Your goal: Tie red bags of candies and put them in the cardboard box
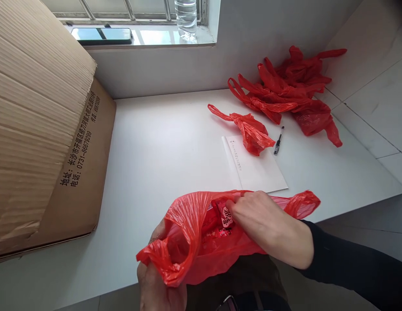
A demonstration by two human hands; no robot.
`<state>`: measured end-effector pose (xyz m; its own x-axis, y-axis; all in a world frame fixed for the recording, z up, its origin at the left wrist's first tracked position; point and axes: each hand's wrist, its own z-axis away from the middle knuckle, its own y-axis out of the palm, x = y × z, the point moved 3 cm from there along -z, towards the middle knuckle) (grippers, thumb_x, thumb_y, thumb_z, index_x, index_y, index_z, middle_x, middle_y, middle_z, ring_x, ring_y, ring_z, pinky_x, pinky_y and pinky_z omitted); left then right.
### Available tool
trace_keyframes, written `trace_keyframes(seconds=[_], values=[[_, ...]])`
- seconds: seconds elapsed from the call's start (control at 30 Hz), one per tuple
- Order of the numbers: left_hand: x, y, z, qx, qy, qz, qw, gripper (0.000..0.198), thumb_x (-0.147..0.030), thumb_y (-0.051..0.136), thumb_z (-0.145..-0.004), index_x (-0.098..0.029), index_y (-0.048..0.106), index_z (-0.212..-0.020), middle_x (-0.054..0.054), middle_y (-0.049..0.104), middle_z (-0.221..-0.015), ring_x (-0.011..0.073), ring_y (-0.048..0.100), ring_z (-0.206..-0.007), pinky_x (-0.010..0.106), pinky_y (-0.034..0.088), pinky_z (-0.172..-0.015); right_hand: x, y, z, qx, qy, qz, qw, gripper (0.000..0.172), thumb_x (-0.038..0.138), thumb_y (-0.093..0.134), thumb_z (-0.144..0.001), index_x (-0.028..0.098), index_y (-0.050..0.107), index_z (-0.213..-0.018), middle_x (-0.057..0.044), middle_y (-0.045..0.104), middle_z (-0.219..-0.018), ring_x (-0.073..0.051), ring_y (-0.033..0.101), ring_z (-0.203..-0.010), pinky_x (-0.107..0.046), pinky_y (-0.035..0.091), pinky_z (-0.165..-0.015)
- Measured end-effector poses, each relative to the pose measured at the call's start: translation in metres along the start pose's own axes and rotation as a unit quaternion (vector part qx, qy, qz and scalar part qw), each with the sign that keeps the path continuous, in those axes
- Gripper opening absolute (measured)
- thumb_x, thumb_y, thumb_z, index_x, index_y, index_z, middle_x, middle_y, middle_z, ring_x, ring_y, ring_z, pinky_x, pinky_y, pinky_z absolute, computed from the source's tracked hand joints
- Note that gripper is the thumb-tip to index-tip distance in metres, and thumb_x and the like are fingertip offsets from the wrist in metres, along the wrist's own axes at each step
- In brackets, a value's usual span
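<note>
A red plastic bag is spread wide at the table's front edge, with several small red wrapped packets inside. At its left side, my left hand is closed around the bag's handle, partly covered by the plastic. My right hand reaches over the bag's mouth with its fingers curled. Its fingertips pinch the edge of a red packet with black characters on a pale label. Some of the right fingers are hidden behind the hand itself.
Tied red bags lie in a heap at the back right. Nearer, another knotted red bag rests on white paper beside a black pen. A cardboard box stands left; a phone and water bottle occupy the sill.
</note>
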<state>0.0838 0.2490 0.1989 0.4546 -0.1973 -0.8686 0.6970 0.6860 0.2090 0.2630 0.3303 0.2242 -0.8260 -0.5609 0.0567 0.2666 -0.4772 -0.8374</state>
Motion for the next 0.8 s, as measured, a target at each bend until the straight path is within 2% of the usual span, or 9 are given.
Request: trace_keyframes(seconds=[0.1,0.17,0.23,0.37,0.47,0.57,0.63,0.73,0.8], values=[[0.000,0.004,0.001,0.049,-0.048,0.062,0.996,0.041,-0.055,0.091,-0.061,-0.027,0.083,-0.090,-0.003,0.077,-0.081,0.0149,0.074,-0.073,0.013,0.060,-0.065,0.000,0.000,-0.004,-0.007,0.005,0.011,1.000,0.028,-0.004,0.052,-0.082,0.019,0.062,-0.093,-0.001,0.064,-0.073,-0.020,0.056,-0.059,-0.036,0.021,-0.051],[-0.002,0.006,0.003,0.057,-0.040,0.074,0.995,0.031,-0.050,0.091,-0.064,-0.029,0.082,-0.086,-0.005,0.073,-0.076,0.0134,0.072,-0.072,0.013,0.060,-0.066,-0.001,0.001,-0.006,-0.008,0.014,0.016,1.000,0.027,-0.003,0.052,-0.084,0.018,0.062,-0.097,-0.001,0.065,-0.075,-0.020,0.057,-0.059,-0.036,0.021,-0.051],[-0.003,0.009,0.004,0.057,-0.028,0.053,0.997,0.032,-0.050,0.088,-0.069,-0.029,0.083,-0.092,-0.003,0.075,-0.082,0.0167,0.074,-0.080,0.016,0.061,-0.069,-0.002,0.002,-0.006,0.005,0.022,0.008,1.000,0.022,-0.002,0.051,-0.087,0.016,0.061,-0.093,-0.002,0.066,-0.077,-0.020,0.059,-0.063,-0.035,0.023,-0.052],[-0.002,0.012,0.007,0.065,-0.028,0.018,0.997,0.052,-0.058,0.081,-0.073,-0.029,0.080,-0.117,0.003,0.080,-0.100,0.0275,0.077,-0.096,0.028,0.065,-0.080,-0.002,0.001,-0.003,0.029,0.020,-0.013,0.999,0.023,-0.001,0.051,-0.087,0.018,0.059,-0.077,-0.002,0.064,-0.073,-0.019,0.057,-0.062,-0.035,0.023,-0.053],[-0.002,0.012,0.008,0.046,-0.030,0.016,0.998,0.057,-0.059,0.082,-0.071,-0.028,0.080,-0.118,0.004,0.080,-0.108,0.0301,0.077,-0.100,0.030,0.065,-0.083,-0.004,0.004,0.000,-0.010,0.018,-0.010,1.000,0.023,-0.003,0.051,-0.083,0.018,0.059,-0.079,-0.003,0.064,-0.074,-0.018,0.055,-0.061,-0.035,0.022,-0.053],[-0.003,0.011,0.008,0.023,-0.028,0.012,0.999,0.062,-0.060,0.084,-0.067,-0.027,0.079,-0.119,0.004,0.080,-0.114,0.0333,0.075,-0.105,0.031,0.065,-0.084,-0.004,0.012,0.003,-0.044,-0.023,-0.012,0.999,0.023,-0.003,0.052,-0.081,0.018,0.060,-0.083,-0.001,0.062,-0.071,-0.017,0.051,-0.058,-0.034,0.020,-0.052],[-0.002,0.012,0.008,0.024,-0.041,0.010,0.999,0.062,-0.062,0.083,-0.067,-0.028,0.079,-0.118,0.004,0.081,-0.108,0.0346,0.075,-0.106,0.033,0.066,-0.081,-0.004,0.017,0.003,-0.042,-0.031,-0.005,0.999,0.024,-0.005,0.055,-0.077,0.019,0.060,-0.079,0.001,0.058,-0.065,-0.016,0.046,-0.053,-0.034,0.018,-0.050],[-0.003,0.014,0.010,0.025,-0.046,0.005,0.999,0.062,-0.065,0.081,-0.068,-0.027,0.080,-0.116,0.005,0.081,-0.094,0.0344,0.077,-0.098,0.035,0.067,-0.076,-0.006,0.022,0.002,-0.037,-0.001,0.002,0.999,0.030,-0.010,0.056,-0.066,0.019,0.053,-0.063,0.004,0.047,-0.054,-0.011,0.034,-0.045,-0.033,0.015,-0.046],[-0.006,0.016,0.012,0.025,-0.032,-0.006,0.999,0.059,-0.065,0.079,-0.071,-0.026,0.080,-0.117,0.005,0.081,-0.088,0.0316,0.078,-0.091,0.036,0.067,-0.077,-0.007,0.021,0.002,-0.064,0.014,0.005,0.998,0.032,-0.012,0.056,-0.064,0.019,0.049,-0.057,0.005,0.044,-0.052,-0.010,0.032,-0.044,-0.032,0.016,-0.045]])
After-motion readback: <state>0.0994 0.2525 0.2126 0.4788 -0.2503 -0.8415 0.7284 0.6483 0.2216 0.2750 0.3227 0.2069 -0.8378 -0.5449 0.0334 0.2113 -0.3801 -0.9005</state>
